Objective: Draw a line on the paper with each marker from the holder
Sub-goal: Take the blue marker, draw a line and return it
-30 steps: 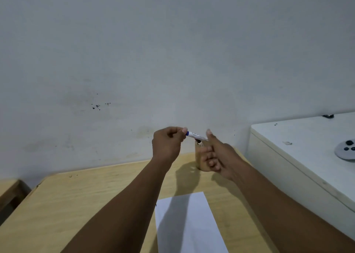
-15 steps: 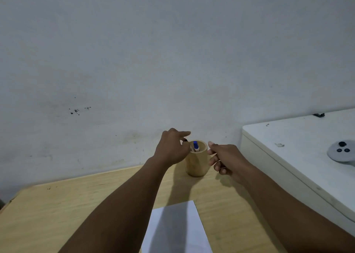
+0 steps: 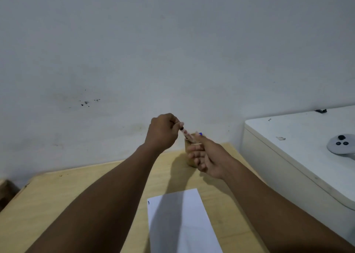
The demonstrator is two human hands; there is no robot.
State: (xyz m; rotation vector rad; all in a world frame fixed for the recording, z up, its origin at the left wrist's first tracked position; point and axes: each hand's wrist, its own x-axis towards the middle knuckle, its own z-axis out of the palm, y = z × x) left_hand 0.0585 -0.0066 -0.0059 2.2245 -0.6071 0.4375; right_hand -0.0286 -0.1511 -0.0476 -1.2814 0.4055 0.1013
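Observation:
A white marker (image 3: pixel 186 134) with a dark red cap is held slanted just above the wooden holder (image 3: pixel 189 159) at the table's far side. My left hand (image 3: pixel 163 132) pinches its capped upper end. My right hand (image 3: pixel 208 157) is in front of the holder, thumb and fingers closed around the marker's lower end. A blue marker (image 3: pixel 200 133) pokes up from the holder behind my right thumb. The white paper (image 3: pixel 182 224) lies nearer to me, with a short blue stroke (image 3: pixel 148 202) by its top left corner.
The wooden table (image 3: pixel 76 195) ends at the grey wall. A white cabinet (image 3: pixel 288 137) stands higher on the right, with a grey round device (image 3: pixel 342 145) and a small dark object (image 3: pixel 320 110) on top.
A second ago both hands held the blue marker. It then went back into the holder, and now both hands hold a red-capped marker above it.

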